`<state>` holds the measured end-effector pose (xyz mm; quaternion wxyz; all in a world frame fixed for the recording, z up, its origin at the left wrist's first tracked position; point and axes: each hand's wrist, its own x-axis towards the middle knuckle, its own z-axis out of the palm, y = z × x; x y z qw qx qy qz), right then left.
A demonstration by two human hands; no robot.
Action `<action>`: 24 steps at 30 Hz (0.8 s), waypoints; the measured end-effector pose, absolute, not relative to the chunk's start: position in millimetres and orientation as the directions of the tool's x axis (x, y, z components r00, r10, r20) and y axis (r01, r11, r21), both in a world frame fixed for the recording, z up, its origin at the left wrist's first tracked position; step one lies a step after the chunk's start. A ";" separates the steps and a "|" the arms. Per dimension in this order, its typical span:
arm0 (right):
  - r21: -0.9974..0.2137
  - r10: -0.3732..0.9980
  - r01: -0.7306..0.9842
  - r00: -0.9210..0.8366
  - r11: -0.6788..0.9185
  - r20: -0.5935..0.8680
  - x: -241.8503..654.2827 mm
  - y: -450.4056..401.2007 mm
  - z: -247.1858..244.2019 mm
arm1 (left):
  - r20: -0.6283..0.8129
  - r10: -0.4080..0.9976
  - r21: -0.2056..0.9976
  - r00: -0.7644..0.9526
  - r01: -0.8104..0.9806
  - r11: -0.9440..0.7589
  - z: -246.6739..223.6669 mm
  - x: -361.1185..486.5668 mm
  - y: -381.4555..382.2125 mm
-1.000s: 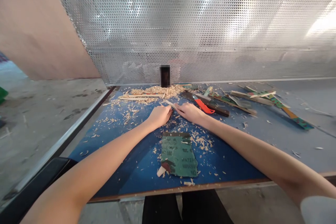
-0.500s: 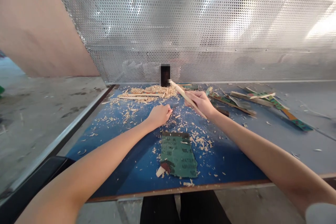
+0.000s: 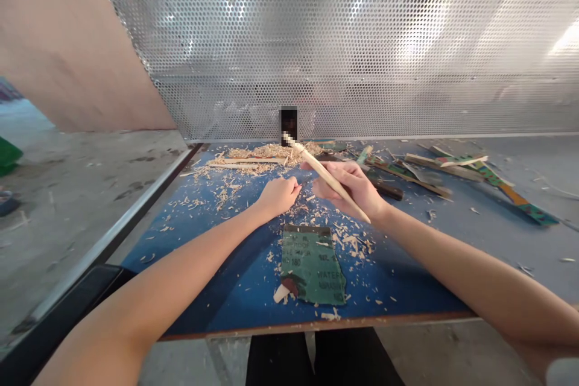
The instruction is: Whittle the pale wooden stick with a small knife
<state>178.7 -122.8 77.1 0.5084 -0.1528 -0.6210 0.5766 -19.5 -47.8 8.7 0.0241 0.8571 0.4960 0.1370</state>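
Observation:
My right hand is closed around a pale, slim wooden stick. The stick slants up and away from me, its far end narrower and partly blurred out by pixels. Beside it, low over the blue board, my left hand is curled shut. A thin dark tip shows at its fingers, but what it holds is mostly hidden. Nearer to me lies a green sheet of sandpaper, printed side up, with a small pale wood chip at its lower left corner.
Wood shavings are heaped at the back, with thin strips among them. Right of my hand lie a dark handle and several painted wood strips. A perforated metal panel closes off the rear; a black armrest stands left.
My right hand has turned and come slightly nearer, so more of the stick shows across the fingers. The view has shifted a little; my left hand stays about where it was.

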 end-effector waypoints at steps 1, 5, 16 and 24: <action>-0.872 0.770 -0.394 -0.445 0.290 0.457 177.8 -123.9 76.9 | 0.211 0.855 0.173 0.473 0.843 -0.509 8.6 -19.5 -47.7; -0.875 0.750 -0.376 -0.473 0.303 0.463 173.1 -128.9 78.5 | 0.212 0.850 0.151 0.482 0.843 -0.516 6.8 -19.7 -46.0; -0.893 0.715 -0.365 -0.548 0.263 0.434 176.8 -124.9 65.0 | 0.191 0.857 0.176 0.478 0.843 -0.509 6.3 -20.0 -45.4; -0.896 0.721 -0.353 -0.542 0.271 0.432 173.2 -126.4 64.7 | 0.202 0.851 0.243 0.484 0.817 -0.523 6.1 -21.5 -45.3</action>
